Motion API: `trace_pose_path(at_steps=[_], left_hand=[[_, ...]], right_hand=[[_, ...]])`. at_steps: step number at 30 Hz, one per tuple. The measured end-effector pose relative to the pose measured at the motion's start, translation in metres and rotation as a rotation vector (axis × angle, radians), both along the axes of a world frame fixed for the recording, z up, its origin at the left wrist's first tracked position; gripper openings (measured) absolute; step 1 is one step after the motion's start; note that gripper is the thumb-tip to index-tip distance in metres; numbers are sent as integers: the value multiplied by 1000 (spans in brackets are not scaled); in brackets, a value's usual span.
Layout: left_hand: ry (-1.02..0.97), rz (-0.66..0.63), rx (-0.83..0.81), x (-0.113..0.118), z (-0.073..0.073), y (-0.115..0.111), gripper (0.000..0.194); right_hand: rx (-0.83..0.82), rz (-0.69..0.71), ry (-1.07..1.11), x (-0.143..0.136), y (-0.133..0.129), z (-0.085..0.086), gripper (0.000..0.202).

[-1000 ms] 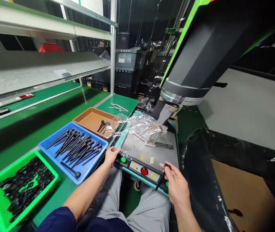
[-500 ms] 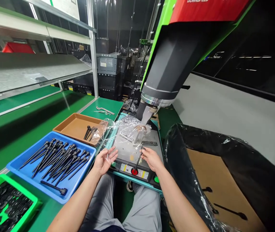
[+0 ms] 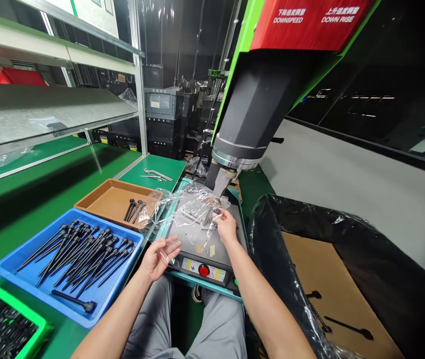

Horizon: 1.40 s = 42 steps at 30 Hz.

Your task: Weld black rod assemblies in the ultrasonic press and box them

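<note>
At the metal fixture [image 3: 205, 219] on the machine's grey base plate [image 3: 186, 238], my right hand [image 3: 227, 228] is closed on a black rod with a thick head [image 3: 217, 212]. Its fingers hide part of the rod, and the shaft is blurred. The fixture sits directly beneath the machine's pointed metal tip [image 3: 221, 182]. My left hand [image 3: 162, 257] hovers palm up over the plate's near left edge, fingers apart, with no part in it. Clear plastic film [image 3: 186, 199] drapes over the plate's back left and the fixture.
Left of the plate, a blue tray [image 3: 5, 267] carries many black rods. Behind it stands a brown tray [image 3: 93, 197] with several more; a green bin [image 3: 42, 329] contains flat black pieces. Red button [image 3: 204, 270] fronts the machine. On the right, a black-lined carton [image 3: 306, 249] has rods inside.
My right hand has moved forward with the black rod, from above the red button to the fixture. My left hand stays open in nearly the same place. The view has shifted slightly.
</note>
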<state>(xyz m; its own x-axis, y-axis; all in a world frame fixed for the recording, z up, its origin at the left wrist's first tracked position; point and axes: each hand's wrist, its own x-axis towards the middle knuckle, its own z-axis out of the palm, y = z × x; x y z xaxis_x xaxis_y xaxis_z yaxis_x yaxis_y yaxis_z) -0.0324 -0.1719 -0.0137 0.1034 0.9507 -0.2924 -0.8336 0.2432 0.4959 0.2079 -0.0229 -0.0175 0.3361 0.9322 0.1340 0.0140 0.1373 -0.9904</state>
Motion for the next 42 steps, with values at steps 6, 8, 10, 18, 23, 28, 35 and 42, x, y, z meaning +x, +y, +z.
trace_pose_path(at_steps=[6, 8, 10, 18, 23, 28, 35, 42], left_hand=[[47, -29, 8, 4, -4, -1, 20], [60, -33, 16, 5, -4, -2, 19], [75, -44, 35, 5, -3, -3, 18], [107, -88, 77, 8, -4, -2, 19], [97, -75, 64, 7, -7, -1, 20], [103, -77, 23, 7, -7, -1, 20], [119, 19, -43, 6, -14, 0, 20], [142, 62, -112, 7, -23, 1, 18]], right_hand=[[102, -141, -141, -3, 3, 4, 49], [102, -154, -133, -3, 8, 8, 48], [87, -175, -113, -4, 16, 11, 48], [-9, -18, 53, -7, 48, 13, 45], [-12, 101, 105, 3, 53, 13, 47], [8, 100, 135, 6, 56, 9, 41], [-21, 128, 278, 9, 48, 3, 46], [-132, 102, 453, 31, 44, 11, 44]])
